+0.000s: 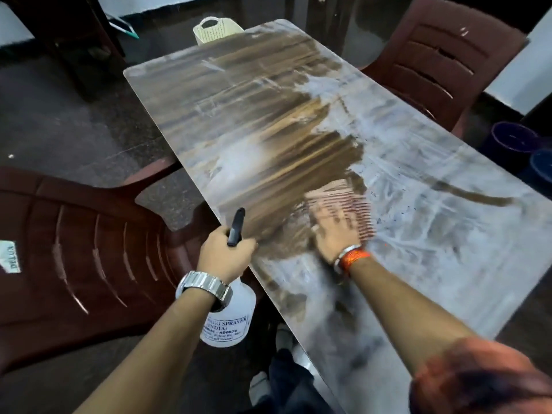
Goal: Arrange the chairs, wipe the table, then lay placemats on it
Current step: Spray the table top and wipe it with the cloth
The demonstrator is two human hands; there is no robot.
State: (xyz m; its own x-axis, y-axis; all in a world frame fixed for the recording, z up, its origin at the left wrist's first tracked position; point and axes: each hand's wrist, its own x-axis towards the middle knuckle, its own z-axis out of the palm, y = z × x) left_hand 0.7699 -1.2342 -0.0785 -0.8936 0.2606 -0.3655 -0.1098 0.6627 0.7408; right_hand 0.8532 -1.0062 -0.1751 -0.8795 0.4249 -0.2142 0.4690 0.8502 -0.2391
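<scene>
We see a long rectangular table [448,234] with rounded corners and a glossy top. A whitish, cloudy film covers most of its right side and near end. A broad band of brown, wood-grained streaks shows through from the far end down to the middle.

The right hand [334,234] lies flat on a pinkish ribbed cloth [337,195] near the table's left edge, where brown streaks meet white film. Its fingers are spread and straight and press the cloth onto the surface. Both hand and cloth are blurred. An orange band [352,258] and a metal bangle circle the wrist.

The left hand [224,255] hangs just off the left edge. Its fingers are curled round the black trigger head [236,227] of a white translucent spray bottle [230,324] with a printed label. A steel link watch [206,283] sits on that wrist.

A dark maroon moulded-plastic chair, the near chair [74,249], stands at the left edge with its slotted back towards us. The far chair [433,64], of the same plastic and slotted pattern, stands at the right edge near the far corner.

A cream woven basket [212,29] shows beyond the far end. Round blue buckets [512,141] stand on the floor beyond the right edge.
</scene>
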